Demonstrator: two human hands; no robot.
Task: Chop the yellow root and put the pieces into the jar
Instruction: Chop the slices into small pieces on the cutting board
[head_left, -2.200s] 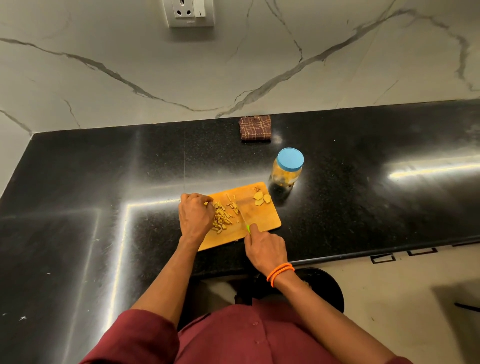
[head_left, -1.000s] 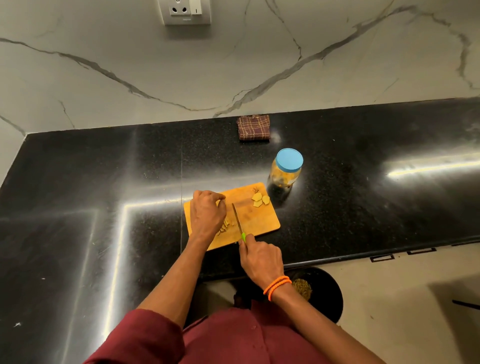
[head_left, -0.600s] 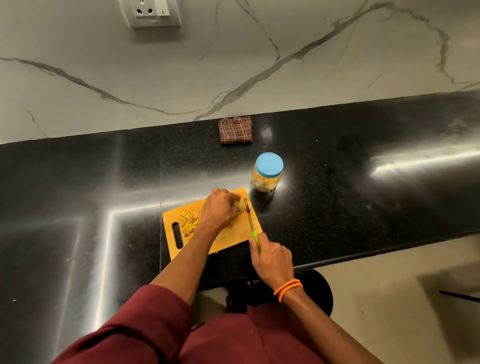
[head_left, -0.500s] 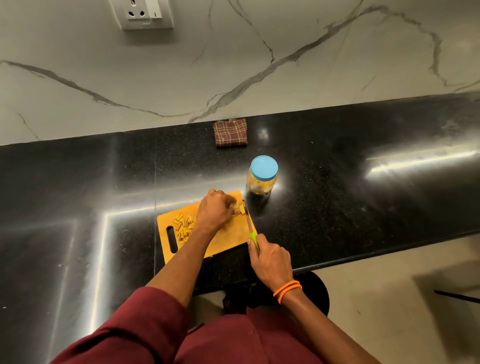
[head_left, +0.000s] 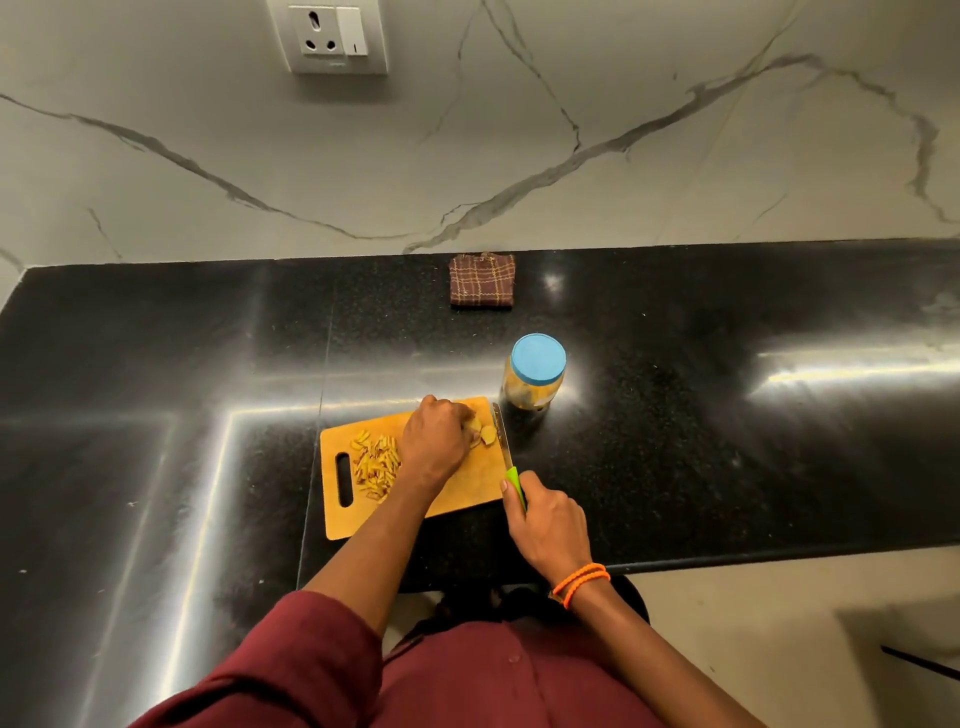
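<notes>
A wooden cutting board (head_left: 457, 493) lies near the counter's front edge. On its left part sits a heap of chopped yellow root strips (head_left: 376, 465). My left hand (head_left: 434, 441) curls over yellow root slices (head_left: 485, 434) at the board's far right corner. My right hand (head_left: 545, 525) grips the green handle of a knife (head_left: 503, 441); its blade lies along the board's right edge, just right of the slices. The jar (head_left: 535, 371), with a blue lid on, stands beyond the board's right corner and holds yellow pieces.
A folded brown checked cloth (head_left: 482, 280) lies at the back of the black counter (head_left: 727, 441) by the marble wall. A wall socket (head_left: 337, 34) sits above. The counter's front edge runs just behind my right wrist.
My left hand left the heap of strips and moved right to the slices at the board's far corner. The knife shifted to the board's right edge. The camera view swung about.
</notes>
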